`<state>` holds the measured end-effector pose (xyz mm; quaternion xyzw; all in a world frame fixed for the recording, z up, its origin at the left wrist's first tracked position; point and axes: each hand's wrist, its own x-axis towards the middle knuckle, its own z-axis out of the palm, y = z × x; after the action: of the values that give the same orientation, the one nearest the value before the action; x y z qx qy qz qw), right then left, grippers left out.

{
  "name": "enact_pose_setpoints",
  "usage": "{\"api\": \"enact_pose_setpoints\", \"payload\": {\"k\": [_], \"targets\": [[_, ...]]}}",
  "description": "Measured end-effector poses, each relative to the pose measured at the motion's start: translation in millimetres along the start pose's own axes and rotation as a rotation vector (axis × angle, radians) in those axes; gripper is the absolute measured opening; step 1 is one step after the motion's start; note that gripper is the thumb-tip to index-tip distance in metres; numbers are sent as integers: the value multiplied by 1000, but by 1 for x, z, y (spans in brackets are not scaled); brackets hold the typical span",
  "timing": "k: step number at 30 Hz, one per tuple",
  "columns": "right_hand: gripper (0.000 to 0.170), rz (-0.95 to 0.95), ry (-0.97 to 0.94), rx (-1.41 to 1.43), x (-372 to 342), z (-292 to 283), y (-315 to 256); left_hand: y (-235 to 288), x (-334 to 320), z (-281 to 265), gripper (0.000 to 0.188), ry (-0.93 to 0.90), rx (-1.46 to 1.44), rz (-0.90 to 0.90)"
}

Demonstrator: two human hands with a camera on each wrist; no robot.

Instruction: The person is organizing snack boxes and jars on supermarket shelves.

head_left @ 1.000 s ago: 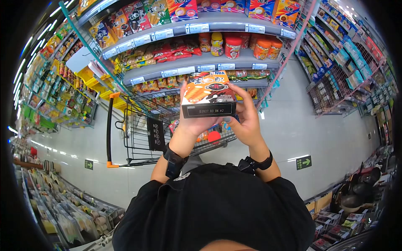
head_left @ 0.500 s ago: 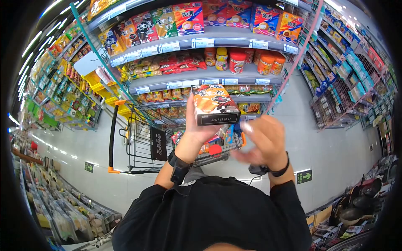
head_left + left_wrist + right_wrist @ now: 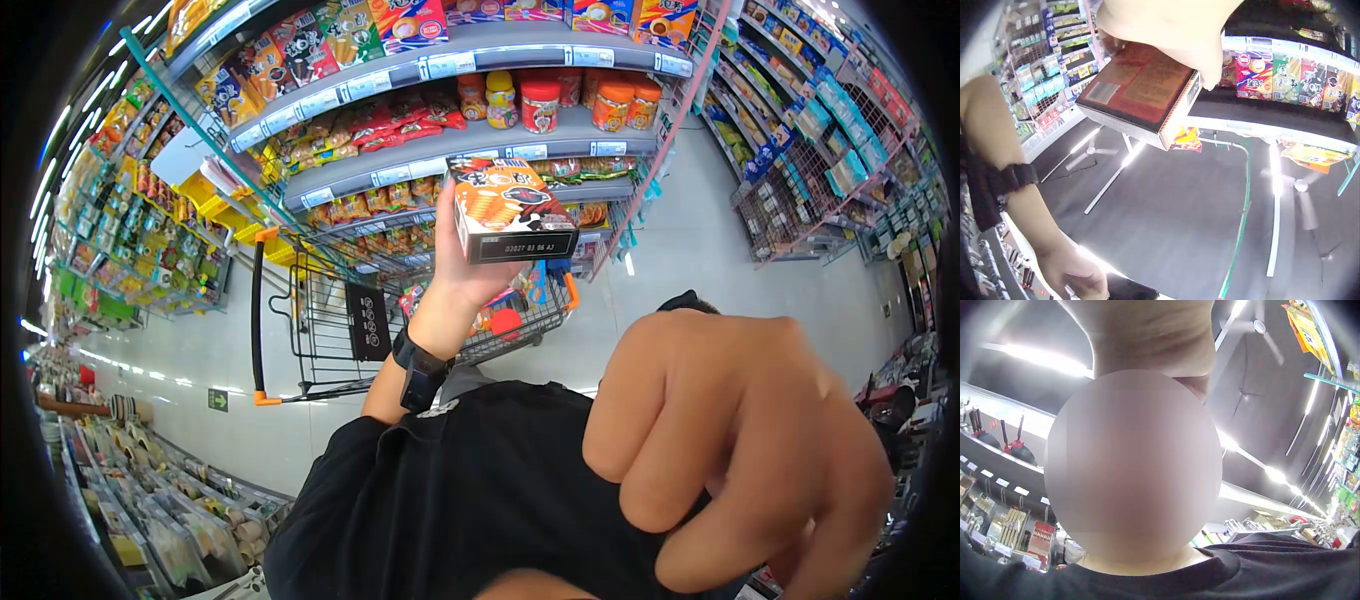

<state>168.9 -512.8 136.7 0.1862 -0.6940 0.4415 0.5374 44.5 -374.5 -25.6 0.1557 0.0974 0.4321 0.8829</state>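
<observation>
A: Condition of the left hand [image 3: 465,270]?
B: Gripping 1 item, the orange NBA snack box [image 3: 515,205], at upper centre of the head view. Palm beneath, thumb along its left side; dark end panel carries a printed code.
A: Underside?
B: Brownish-red in the left wrist view, barcode visible.
A: Right hand [image 3: 740,450]?
B: Large at lower right, well apart from the box. Closed, fingers curled in; palm side hidden, so contents cannot be told.
A: Surroundings?
B: Wire shopping cart [image 3: 328,335], left of centre, holding packaged goods and a red round lid [image 3: 505,322]. Red-lidded jar [image 3: 541,106] on a shelf, upper centre.
</observation>
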Motion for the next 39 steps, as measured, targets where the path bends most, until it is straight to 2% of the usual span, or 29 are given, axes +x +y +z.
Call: {"api": "enact_pose_setpoints", "payload": {"k": [3, 6, 9, 11, 13, 15, 18, 19, 21, 24, 25, 27, 31, 32, 33, 34, 35, 36, 39], "targets": [[18, -3, 18, 14, 0, 0, -2, -4, 1, 3, 68, -44, 43, 22], [14, 11, 4, -14, -2, -2, -2, -3, 0, 0, 64, -91, -11, -23], [9, 0, -2, -82, -6, -9, 7, -4, 3, 5, 65, -2, -22, 25], [10, -25, 1, -196, -12, -16, 8, -1, 5, 1, 67, -75, -32, 32], [15, -71, 13, -408, -18, -25, 13, 4, 6, 0, 68, -108, -53, 68], [20, -93, 80, -794, -28, -41, 20, 8, 11, -2, 71, -88, -82, 113], [29, 77, 296, -1188, -50, -85, 48, 13, 12, 2, 73, -143, -149, 130], [32, 190, 402, -1179, -64, -103, 62, 14, 14, 0, 74, -93, -119, 142], [19, 393, 614, -1034, -97, -131, 84, 17, 14, -3, 74, -117, -123, 153], [30, 752, 751, -606, -128, -144, 97, 21, 12, -3, 72, -155, -78, 229], [35, 791, 777, -494, -134, -145, 105, 19, 12, 2, 75, 30, -55, 305], [43, 861, 814, -259, -140, -142, 118, 21, 17, -5, 70, -34, 74, 383], [41, 836, 860, 77, -134, -139, 132, 27, 10, -5, 65, -78, 245, 476], [40, 839, 893, 185, -134, -139, 136, 29, 7, -1, 67, -21, 340, 510], [39, 842, 927, 290, -133, -140, 138, 34, 7, -14, 63, -122, 289, 481], [37, 843, 916, 338, -143, -146, 148, 38, 5, -19, 64, -124, 341, 470], [35, 767, 739, 462, -149, -153, 150, 43, 4, -24, 64, -127, 390, 458], [37, 716, 667, 353, -144, -151, 156, 48, 6, -30, 62, -120, 362, 452], [45, 579, 474, -61, -135, -155, 173, 71, 13, -48, 58, -8, 503, 603]]}}
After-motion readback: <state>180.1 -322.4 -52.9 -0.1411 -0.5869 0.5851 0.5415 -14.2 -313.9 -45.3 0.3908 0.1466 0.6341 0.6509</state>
